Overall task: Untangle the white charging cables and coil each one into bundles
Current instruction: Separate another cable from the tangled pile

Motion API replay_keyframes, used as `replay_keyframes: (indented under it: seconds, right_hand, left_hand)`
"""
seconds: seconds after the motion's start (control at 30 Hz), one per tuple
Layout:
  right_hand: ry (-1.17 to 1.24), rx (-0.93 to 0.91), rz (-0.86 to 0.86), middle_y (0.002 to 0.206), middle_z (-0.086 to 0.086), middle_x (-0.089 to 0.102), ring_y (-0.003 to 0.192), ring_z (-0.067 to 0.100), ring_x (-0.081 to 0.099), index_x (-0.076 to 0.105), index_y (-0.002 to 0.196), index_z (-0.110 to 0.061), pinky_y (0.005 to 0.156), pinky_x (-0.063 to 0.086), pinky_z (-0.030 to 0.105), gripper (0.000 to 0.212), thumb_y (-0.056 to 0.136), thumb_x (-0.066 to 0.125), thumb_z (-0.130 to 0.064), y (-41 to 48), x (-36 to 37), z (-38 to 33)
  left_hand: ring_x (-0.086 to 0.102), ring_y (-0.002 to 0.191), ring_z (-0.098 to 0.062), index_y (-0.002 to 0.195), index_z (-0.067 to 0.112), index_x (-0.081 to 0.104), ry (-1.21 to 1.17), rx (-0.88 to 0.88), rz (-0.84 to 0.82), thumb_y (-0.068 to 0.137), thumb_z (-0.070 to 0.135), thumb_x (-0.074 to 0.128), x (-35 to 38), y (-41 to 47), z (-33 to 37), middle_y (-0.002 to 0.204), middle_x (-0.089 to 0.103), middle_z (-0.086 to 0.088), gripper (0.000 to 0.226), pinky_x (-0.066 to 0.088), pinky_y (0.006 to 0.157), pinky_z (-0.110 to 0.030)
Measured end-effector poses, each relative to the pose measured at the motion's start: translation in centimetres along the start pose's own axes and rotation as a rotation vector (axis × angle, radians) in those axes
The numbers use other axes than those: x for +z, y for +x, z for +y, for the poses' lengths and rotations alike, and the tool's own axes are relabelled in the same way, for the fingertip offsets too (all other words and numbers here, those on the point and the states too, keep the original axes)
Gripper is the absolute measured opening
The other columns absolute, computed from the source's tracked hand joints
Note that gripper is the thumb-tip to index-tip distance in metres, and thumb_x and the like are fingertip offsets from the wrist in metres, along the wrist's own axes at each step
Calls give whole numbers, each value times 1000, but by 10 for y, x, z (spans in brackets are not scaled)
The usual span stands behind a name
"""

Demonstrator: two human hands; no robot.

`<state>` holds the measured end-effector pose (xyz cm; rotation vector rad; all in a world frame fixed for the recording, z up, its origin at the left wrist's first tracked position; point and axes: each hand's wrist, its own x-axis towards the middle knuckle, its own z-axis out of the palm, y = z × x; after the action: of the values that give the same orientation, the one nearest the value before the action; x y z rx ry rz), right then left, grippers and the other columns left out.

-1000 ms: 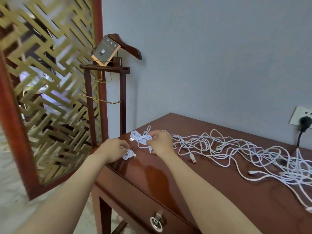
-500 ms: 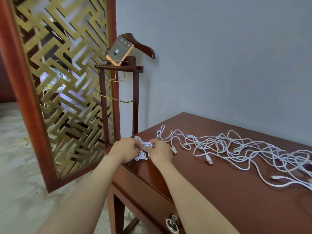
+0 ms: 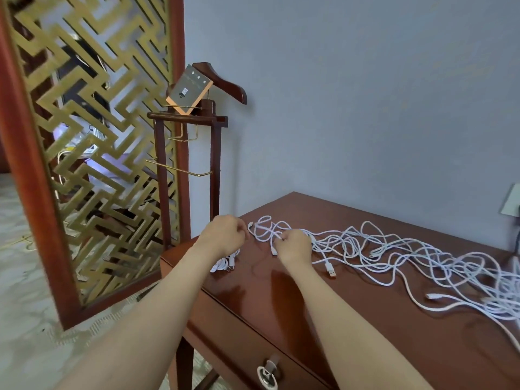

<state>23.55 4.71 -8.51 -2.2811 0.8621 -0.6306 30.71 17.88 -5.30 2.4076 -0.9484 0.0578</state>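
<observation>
A finished bundle point(image 3: 223, 265) lies on the desk point(image 3: 253, 311) corner, just under your left hand point(image 3: 225, 235). That hand's fingers are curled close to a loose cable end point(image 3: 250, 225); whether they pinch it cannot be told. Your right hand point(image 3: 294, 246) pinches a cable point(image 3: 264, 230) at the left edge of the tangle point(image 3: 408, 251). Draw this cable leftward slowly, passing the free end through each crossing rather than pulling knots tight. Begin coiling only once the whole length lies clear.
</observation>
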Motion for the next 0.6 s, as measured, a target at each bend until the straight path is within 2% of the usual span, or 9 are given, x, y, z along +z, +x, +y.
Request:
replay_keyframes:
  seconds: [0.03, 0.1, 0.17, 0.2, 0.27, 0.37, 0.47, 0.53, 0.6]
  right_hand:
    - [85, 13, 17, 60, 13, 59, 69, 31, 62, 49, 52, -13, 58, 46, 28, 32, 84, 52, -5, 2, -8, 0]
    - [257, 23, 38, 51, 10, 59, 47, 18, 61, 52, 51, -15, 57, 52, 27, 34, 83, 53, -3, 4, -26, -1]
    - [350, 15, 32, 46, 2, 57, 36, 7, 54, 55, 55, -18, 50, 49, 17, 31, 85, 55, -7, 1, -44, -1]
    - [374, 5, 25, 47, 1, 57, 39, 9, 57, 57, 57, -20, 54, 50, 17, 30, 85, 57, -10, -1, -52, 0]
    - [416, -9, -15, 52, 3, 61, 53, 19, 64, 58, 58, -23, 68, 57, 28, 29, 85, 58, -11, -5, -66, 5]
    - [435, -46, -98, 63, 12, 64, 62, 25, 66, 63, 63, -15, 77, 57, 40, 30, 85, 47, -1, -15, -86, 16]
    - [466, -49, -129, 77, 16, 66, 59, 21, 65, 68, 74, -6, 72, 59, 39, 29, 86, 43, 2, -23, -106, 27]
    - [375, -61, 6, 80, 10, 69, 67, 23, 66, 71, 70, -14, 75, 57, 43, 32, 82, 45, -1, -21, -120, 38]
    - [237, -54, 187, 93, 3, 71, 87, 22, 64, 73, 83, -17, 83, 51, 35, 30, 78, 48, -3, -19, -137, 49]
  left_hand:
    - [48, 69, -21, 81, 12, 67, -34, -7, -22, 92, 13, 41, 3, 2, 7, 82, 62, -7, 28, 40, 64, -26]
    - [39, 61, -19, 61, 10, 49, -119, -20, -46, 97, 24, 39, 8, 5, 25, 63, 47, -6, 40, 32, 60, -29]
    - [40, 62, -18, 61, 11, 42, -202, -31, -60, 100, 34, 34, 11, 9, 45, 62, 44, -4, 46, 30, 59, -29]
    - [43, 66, -19, 66, 10, 47, -232, -19, -68, 100, 39, 32, 13, 12, 54, 66, 48, -4, 47, 32, 60, -28]
    - [50, 71, -21, 73, 10, 55, -288, 25, -101, 99, 44, 32, 14, 15, 71, 71, 54, -6, 49, 37, 64, -27]
    - [56, 81, -23, 80, 9, 64, -356, 76, -106, 99, 39, 39, 20, 20, 96, 86, 62, -13, 44, 42, 78, -31]
    - [51, 84, -19, 86, 8, 68, -370, 115, -77, 99, 22, 39, 27, 18, 125, 90, 60, -11, 35, 34, 64, -25]
    - [52, 88, -17, 93, 4, 68, -382, 146, -77, 98, 12, 37, 30, 17, 145, 95, 64, -11, 32, 33, 66, -23]
    - [55, 76, -13, 84, 6, 65, -370, 157, -109, 96, 7, 36, 30, 14, 163, 84, 65, -8, 32, 38, 63, -23]
